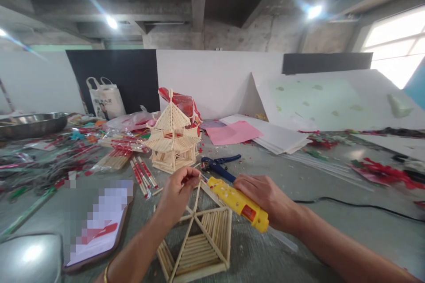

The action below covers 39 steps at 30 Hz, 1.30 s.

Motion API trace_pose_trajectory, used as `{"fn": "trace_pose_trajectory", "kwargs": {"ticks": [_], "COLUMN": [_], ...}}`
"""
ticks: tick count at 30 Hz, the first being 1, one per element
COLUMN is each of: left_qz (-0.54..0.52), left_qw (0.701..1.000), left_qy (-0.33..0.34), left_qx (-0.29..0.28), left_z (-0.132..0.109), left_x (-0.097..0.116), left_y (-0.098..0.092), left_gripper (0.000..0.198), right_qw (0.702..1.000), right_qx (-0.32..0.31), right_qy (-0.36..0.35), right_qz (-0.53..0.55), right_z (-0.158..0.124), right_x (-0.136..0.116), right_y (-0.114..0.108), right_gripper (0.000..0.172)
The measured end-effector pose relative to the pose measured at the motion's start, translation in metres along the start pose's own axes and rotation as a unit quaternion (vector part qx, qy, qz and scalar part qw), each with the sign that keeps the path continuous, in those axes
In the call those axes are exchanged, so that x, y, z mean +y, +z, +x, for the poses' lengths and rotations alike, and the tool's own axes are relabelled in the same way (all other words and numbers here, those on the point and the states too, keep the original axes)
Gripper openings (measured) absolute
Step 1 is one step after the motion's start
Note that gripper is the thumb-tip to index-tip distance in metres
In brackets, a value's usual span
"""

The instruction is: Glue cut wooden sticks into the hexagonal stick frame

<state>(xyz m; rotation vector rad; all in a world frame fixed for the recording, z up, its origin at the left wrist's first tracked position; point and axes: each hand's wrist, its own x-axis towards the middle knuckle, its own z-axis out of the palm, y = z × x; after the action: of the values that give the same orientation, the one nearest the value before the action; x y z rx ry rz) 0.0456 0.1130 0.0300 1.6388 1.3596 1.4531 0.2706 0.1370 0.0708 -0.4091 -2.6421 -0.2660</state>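
My right hand (257, 190) is wrapped round a yellow hot glue gun (237, 203), with a clear glue stick (282, 239) poking out of its rear. The gun's nozzle points at the far corner of a hexagonal frame of wooden sticks (202, 254), which lies on the table. Some of the frame's sections are filled with rows of sticks. My left hand (177, 190) pinches at that same far corner; what its fingers hold is too small to make out. Just behind stands a finished-looking pagoda model (172, 141) of the same sticks.
Blue-handled cutters (221, 168) lie beyond the glue gun. Red-wrapped stick bundles (142, 174) and a phone (99, 230) are on the left. Pink paper (234, 132) and white sheets (282, 135) lie at the back. A black cable (348, 204) crosses the right side.
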Motion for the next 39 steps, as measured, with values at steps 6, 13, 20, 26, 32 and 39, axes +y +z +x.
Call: {"fn": "trace_pose_trajectory", "kwargs": {"ticks": [6,13,20,26,32,39], "left_qz": [-0.004,0.002,-0.001,-0.003,-0.024,-0.113], "left_qw": [1.000,1.000,1.000,1.000,1.000,0.993], "left_qy": [0.001,0.005,0.007,0.007,-0.007,-0.030], "left_qx": [0.002,0.003,0.008,0.007,0.007,0.032], "left_z": [-0.0008,-0.0011,-0.0016,-0.0024,-0.0030,0.0007], "left_x": [0.0015,0.0001,0.0041,0.0040,0.0061,0.0072], "left_y": [-0.0001,-0.0004,-0.0007,-0.0008,-0.0003,-0.0021], "left_gripper": [0.015,0.014,0.013,0.013,0.014,0.018], "right_qw": [1.000,1.000,1.000,1.000,1.000,0.998], "right_qx": [-0.002,-0.013,-0.007,-0.008,-0.008,0.041], "right_qy": [0.004,0.011,0.010,0.010,0.019,0.034], "right_qz": [0.002,0.004,0.005,0.012,0.008,-0.023], "right_z": [-0.0010,-0.0005,0.0011,-0.0006,-0.0011,-0.0044], "right_x": [-0.0004,-0.0022,-0.0033,-0.0015,-0.0009,0.0035], "right_y": [-0.0017,-0.0032,-0.0060,-0.0042,-0.0040,0.0014], "right_gripper": [0.024,0.026,0.024,0.017,0.015,0.015]}}
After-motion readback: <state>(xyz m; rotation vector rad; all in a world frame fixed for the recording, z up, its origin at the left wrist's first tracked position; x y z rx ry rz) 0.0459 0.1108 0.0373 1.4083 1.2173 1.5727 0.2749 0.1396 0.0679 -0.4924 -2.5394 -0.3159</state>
